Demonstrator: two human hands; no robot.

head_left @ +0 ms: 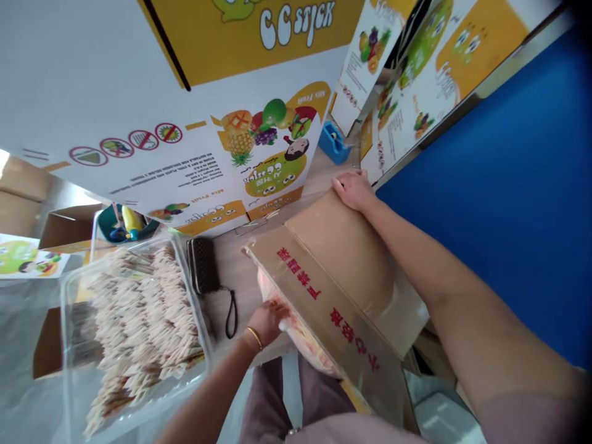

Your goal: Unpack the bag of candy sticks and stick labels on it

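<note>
A brown cardboard box (333, 296) with red printed characters lies tilted in front of me, one side against the table. My right hand (355, 190) is closed over its far upper corner. A filled plastic bag (309, 345), white with pinkish contents, shows along the box's left opening. My left hand (269, 320), with a ring and a gold bracelet, is on the bag at that opening, its fingers curled into the plastic. The fingertips of my left hand are partly hidden by the bag and the box edge.
A clear plastic tub (203, 345) full of thin wrapped sticks stands left, beside a dark woven wallet (203, 265). Large printed cartons (185, 148) stand behind, with a blue tape dispenser (335, 143) near them. A blue panel (499, 203) is on the right.
</note>
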